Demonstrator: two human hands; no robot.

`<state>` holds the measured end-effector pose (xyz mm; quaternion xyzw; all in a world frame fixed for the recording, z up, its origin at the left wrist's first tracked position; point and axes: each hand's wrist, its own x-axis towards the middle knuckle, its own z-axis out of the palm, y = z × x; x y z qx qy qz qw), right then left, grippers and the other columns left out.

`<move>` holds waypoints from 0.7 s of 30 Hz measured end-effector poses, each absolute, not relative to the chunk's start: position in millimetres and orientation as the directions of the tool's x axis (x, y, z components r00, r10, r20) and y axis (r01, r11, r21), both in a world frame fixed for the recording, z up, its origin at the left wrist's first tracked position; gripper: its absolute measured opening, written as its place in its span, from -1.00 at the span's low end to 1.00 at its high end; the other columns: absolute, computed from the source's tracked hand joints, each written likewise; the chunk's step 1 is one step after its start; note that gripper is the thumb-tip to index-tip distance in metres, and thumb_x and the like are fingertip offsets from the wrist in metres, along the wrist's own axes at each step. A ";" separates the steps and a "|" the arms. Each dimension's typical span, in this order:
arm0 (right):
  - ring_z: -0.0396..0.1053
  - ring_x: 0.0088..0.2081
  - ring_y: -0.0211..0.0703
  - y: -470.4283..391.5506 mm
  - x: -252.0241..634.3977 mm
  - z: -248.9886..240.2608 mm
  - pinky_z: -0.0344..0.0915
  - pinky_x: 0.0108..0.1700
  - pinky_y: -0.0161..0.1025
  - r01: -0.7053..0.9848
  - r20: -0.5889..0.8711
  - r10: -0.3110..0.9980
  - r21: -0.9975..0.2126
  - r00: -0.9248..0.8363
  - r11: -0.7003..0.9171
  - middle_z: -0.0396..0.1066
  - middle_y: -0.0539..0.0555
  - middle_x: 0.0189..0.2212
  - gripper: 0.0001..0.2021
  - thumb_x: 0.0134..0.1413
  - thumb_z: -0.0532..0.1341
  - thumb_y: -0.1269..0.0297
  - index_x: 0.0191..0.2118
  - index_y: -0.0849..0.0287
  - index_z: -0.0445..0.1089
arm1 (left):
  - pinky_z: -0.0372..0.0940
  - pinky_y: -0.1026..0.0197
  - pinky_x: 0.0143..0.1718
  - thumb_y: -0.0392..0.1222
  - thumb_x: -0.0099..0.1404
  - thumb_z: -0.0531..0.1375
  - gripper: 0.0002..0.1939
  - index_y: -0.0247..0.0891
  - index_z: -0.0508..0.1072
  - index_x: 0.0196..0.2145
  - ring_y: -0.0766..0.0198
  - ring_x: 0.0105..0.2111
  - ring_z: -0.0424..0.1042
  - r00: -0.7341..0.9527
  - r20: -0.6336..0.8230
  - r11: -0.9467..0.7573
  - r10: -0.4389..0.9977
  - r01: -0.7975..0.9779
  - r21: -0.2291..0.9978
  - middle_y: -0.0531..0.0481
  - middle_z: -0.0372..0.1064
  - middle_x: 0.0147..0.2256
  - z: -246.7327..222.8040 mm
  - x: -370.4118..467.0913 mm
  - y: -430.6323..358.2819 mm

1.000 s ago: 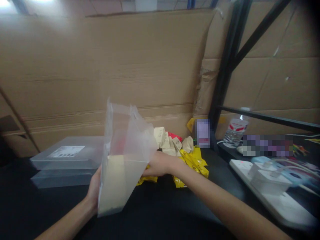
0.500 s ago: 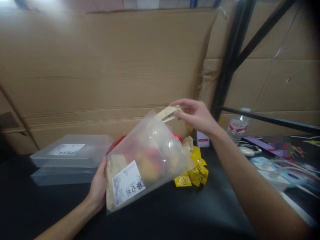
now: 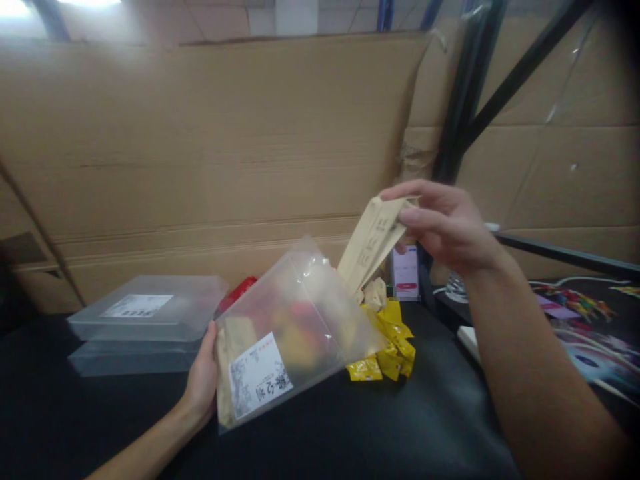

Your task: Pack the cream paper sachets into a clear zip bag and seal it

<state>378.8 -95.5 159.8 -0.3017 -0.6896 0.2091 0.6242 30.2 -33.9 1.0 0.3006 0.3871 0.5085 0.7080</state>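
My left hand [image 3: 204, 373] is closed on the left edge of a translucent plastic bag [image 3: 320, 353], which it holds tilted above the black table. On the bag is a white label [image 3: 260, 377] with dark printing, and a tan packet [image 3: 235, 328] shows through its lower left end. My right hand [image 3: 445, 223] pinches the upper ends of tan paper packets [image 3: 367, 243] with dark lettering, just past the bag's upper right side. Their lower ends are partly hidden by the bag, so I cannot tell whether they are still inside it. Yellow wrapped sachets [image 3: 395, 343] lie behind the bag.
Two stacked translucent plastic boxes [image 3: 150, 327] stand at the left, the upper one labelled. A red packet [image 3: 243, 291] is partly behind the bag. A phone [image 3: 406, 273] leans at the back. A black metal frame [image 3: 453, 140] and cluttered cables are at the right, before a cardboard wall [image 3: 225, 140].
My right hand has moved right and towards me, drawing the tan packets further out so that much more of them shows. The left hand keeps the bag nearly in place.
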 end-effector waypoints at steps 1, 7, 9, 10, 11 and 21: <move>0.38 -0.48 -0.27 -97.3 377.6 159.9 0.32 -0.50 -0.31 0.152 0.726 0.683 -0.669 -0.078 0.728 0.44 0.07 -0.31 -0.74 0.00 0.41 0.31 -0.13 0.14 0.55 | 0.55 0.06 -0.14 -0.04 0.49 0.02 -0.50 -0.44 0.37 0.21 -0.01 -0.23 0.63 0.186 -0.235 0.296 0.954 -0.467 0.833 -0.29 0.61 -0.21 0.4 30.0 -33.8; 0.45 -0.17 -0.17 -102.8 384.3 162.8 0.39 -0.21 -0.23 0.141 0.752 0.657 -0.645 -0.053 0.751 0.48 0.11 -0.13 -0.70 -0.09 0.46 0.27 -0.16 0.12 0.56 | 0.55 0.04 -0.15 -0.03 0.48 0.02 -0.49 -0.44 0.38 0.20 -0.03 -0.25 0.63 0.151 -0.224 0.267 0.963 -0.405 0.875 -0.30 0.61 -0.22 0.0 29.5 -34.6; 0.45 -0.17 -0.18 -103.0 390.4 163.6 0.39 -0.20 -0.23 0.116 0.777 0.630 -0.625 -0.008 0.772 0.49 0.09 -0.14 -0.68 -0.12 0.47 0.22 -0.17 0.12 0.55 | 0.55 0.05 -0.15 -0.03 0.49 0.00 -0.49 -0.44 0.37 0.21 -0.01 -0.26 0.64 0.154 -0.223 0.267 0.963 -0.403 0.875 -0.30 0.61 -0.23 2.7 31.4 -36.4; 0.45 -0.17 -0.19 -103.4 393.6 163.7 0.40 -0.20 -0.24 0.107 0.789 0.614 -0.611 0.001 0.785 0.49 0.08 -0.13 -0.67 -0.13 0.48 0.22 -0.18 0.12 0.54 | 0.54 0.06 -0.15 -0.03 0.50 -0.02 -0.48 -0.45 0.36 0.22 0.00 -0.26 0.64 0.160 -0.234 0.280 0.959 -0.408 0.869 -0.30 0.61 -0.22 4.3 32.7 -37.5; 0.45 -0.15 -0.19 -104.0 396.5 163.7 0.42 -0.18 -0.26 0.103 0.797 0.604 -0.600 -0.006 0.793 0.48 0.08 -0.10 -0.68 -0.13 0.49 0.25 -0.18 0.12 0.54 | 0.54 0.07 -0.15 -0.03 0.50 -0.03 -0.47 -0.45 0.35 0.22 0.01 -0.27 0.64 0.166 -0.254 0.302 0.953 -0.417 0.857 -0.30 0.61 -0.23 5.9 34.0 -38.4; 0.53 -0.22 -0.11 -107.5 370.9 160.4 0.53 -0.25 -0.30 0.435 0.450 0.830 -0.708 -0.329 0.557 0.54 0.14 -0.13 -0.58 -0.08 0.51 0.28 -0.03 0.13 0.56 | 0.52 0.16 -0.13 -0.05 0.49 0.01 -0.49 -0.44 0.37 0.22 0.08 -0.29 0.64 0.106 -0.298 0.310 0.949 -0.485 0.818 -0.24 0.62 -0.22 3.0 34.6 -36.3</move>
